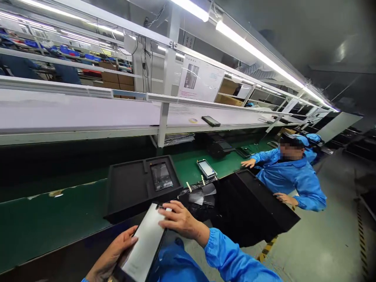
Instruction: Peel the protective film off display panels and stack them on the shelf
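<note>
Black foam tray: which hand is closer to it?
Right hand: nearer, just below the black foam tray. Left hand: farther below it, on the tablet.

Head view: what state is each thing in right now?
Left hand: gripping the lower end of the white-faced tablet.
Right hand: resting over its upper end.
Black foam tray: on the green belt, bagged tablet in its recess.
Second tablet: lying flat on the belt, screen up.
Large black tray: tilted, beside a co-worker.

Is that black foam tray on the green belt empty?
Not empty: the black foam tray has a dark flat panel sitting in its recess.
</note>
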Motion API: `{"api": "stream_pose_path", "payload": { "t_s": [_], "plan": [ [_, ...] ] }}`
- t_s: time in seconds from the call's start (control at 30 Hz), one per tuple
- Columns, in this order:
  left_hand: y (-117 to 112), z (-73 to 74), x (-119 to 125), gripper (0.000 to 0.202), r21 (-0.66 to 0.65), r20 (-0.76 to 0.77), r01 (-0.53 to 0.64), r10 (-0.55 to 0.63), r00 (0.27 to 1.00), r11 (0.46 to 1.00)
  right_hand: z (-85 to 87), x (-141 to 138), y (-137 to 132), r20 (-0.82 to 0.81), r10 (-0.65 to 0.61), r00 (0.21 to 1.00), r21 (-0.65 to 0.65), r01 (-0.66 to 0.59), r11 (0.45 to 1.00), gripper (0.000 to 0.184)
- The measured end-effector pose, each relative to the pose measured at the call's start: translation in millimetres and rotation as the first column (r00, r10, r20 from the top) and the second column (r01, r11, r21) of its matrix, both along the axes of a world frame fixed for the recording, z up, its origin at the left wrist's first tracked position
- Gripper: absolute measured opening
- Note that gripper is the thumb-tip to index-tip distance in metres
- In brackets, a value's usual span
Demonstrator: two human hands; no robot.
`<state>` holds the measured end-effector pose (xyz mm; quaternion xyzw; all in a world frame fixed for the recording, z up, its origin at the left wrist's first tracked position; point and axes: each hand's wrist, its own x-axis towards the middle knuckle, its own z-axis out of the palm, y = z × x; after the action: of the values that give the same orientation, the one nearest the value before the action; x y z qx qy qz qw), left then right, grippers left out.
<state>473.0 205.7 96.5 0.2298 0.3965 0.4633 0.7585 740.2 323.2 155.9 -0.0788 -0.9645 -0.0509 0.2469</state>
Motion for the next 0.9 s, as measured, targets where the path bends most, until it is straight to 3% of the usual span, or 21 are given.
{"api": "stream_pose_path", "payload": {
  "t_s": [0.1,0.2,0.3,0.4,0.47,0.57,0.67,0.8,0.9],
  "plan": [
    [44,-3.4,20,0.052,0.039,-0.048,-0.188,0.19,0.981,0.981,-31.8,30,27,-0.22,-0.291,0.931,-0.197,0.25,0.948,0.041],
    [106,-10.9,37,0.052,0.118,-0.142,-0.418,0.432,0.891,0.901,-69.7,68,58,-0.257,-0.444,0.858,-0.39,0.329,0.86,0.046],
    [181,-22.2,53,0.037,0.177,-0.261,-0.573,0.599,0.757,0.8,-108.4,109,89,-0.161,-0.415,0.895,-0.471,0.3,0.829,0.045],
    [250,-34.5,68,0.026,0.193,-0.332,-0.648,0.67,0.664,0.737,-143.4,151,120,-0.073,-0.344,0.936,-0.549,0.25,0.798,0.043],
    [282,-41.7,75,0.023,0.203,-0.391,-0.676,0.692,0.607,0.708,-162.9,176,141,-0.022,-0.309,0.951,-0.609,0.233,0.759,0.041],
    [306,-48.2,81,0.022,0.221,-0.496,-0.699,0.695,0.52,0.68,-182.9,203,173,0.04,-0.265,0.964,-0.677,0.221,0.702,0.036],
    [309,-47.5,82,0.021,0.251,-0.606,-0.706,0.676,0.418,0.662,-190.6,212,201,0.073,-0.18,0.981,-0.732,0.175,0.658,0.035],
    [308,-41.3,89,0.019,0.311,-0.718,-0.701,0.642,0.269,0.642,-194.8,195,223,0.003,-0.008,1.0,-0.773,0.007,0.634,0.036],
    [311,-40.7,95,0.019,0.354,-0.758,-0.681,0.623,0.192,0.641,-206.3,167,231,-0.112,-0.009,0.994,-0.754,-0.079,0.652,0.035]
  ]
}}
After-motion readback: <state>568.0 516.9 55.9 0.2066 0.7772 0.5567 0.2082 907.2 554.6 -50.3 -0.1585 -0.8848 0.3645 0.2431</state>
